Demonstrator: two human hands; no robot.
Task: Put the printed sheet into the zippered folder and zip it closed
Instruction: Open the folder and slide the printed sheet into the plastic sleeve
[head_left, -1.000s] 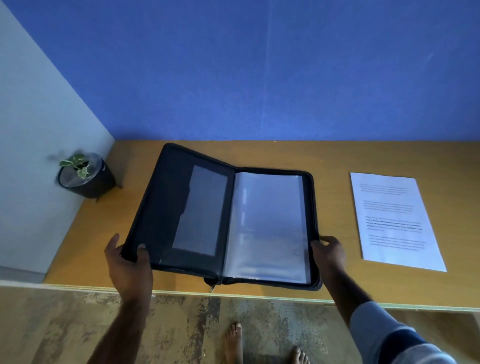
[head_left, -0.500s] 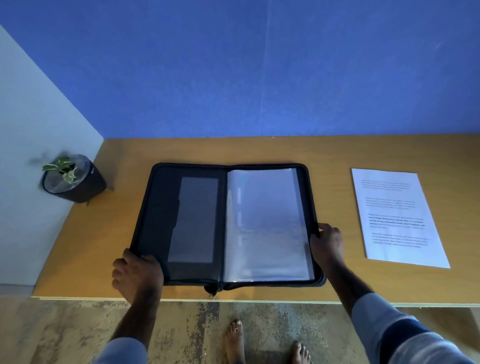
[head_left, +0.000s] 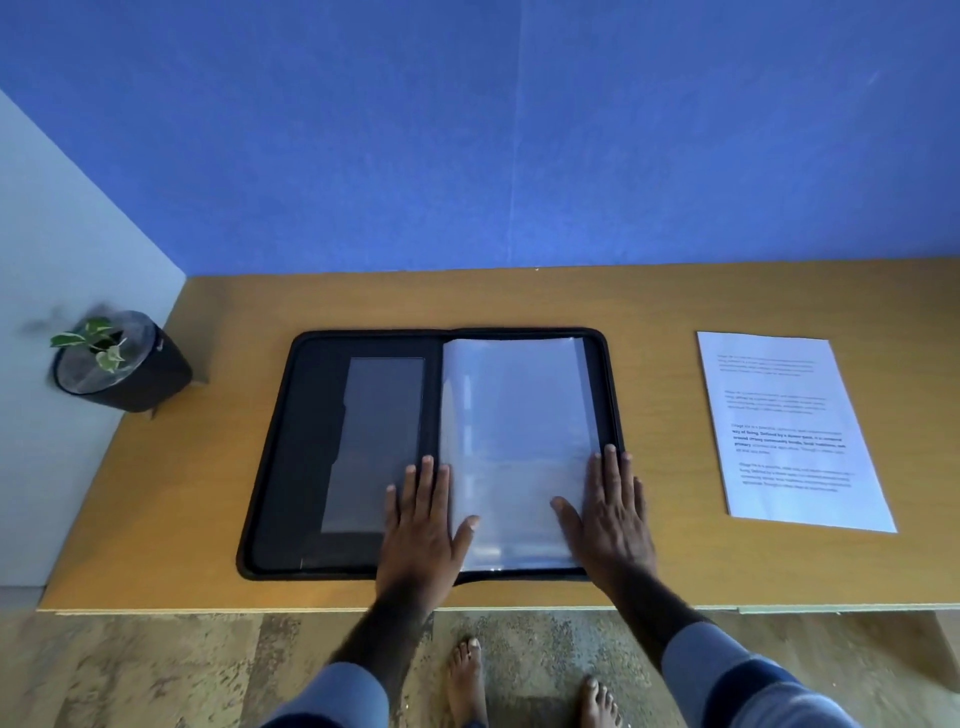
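Right of both flat hands (head_left: 519, 519), apart, lies the printed sheet (head_left: 789, 431).

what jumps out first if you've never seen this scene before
A black zippered folder lies open flat mid-desk, with the left hand and right hand pressed palm-down on its near half. A printed sheet waits on the wood to its right, and a small potted plant sits at the far left edge.

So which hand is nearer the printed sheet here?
Right. The right hand lies flat on the folder's right edge, beside the printed sheet; the left hand rests near the spine, farther away.
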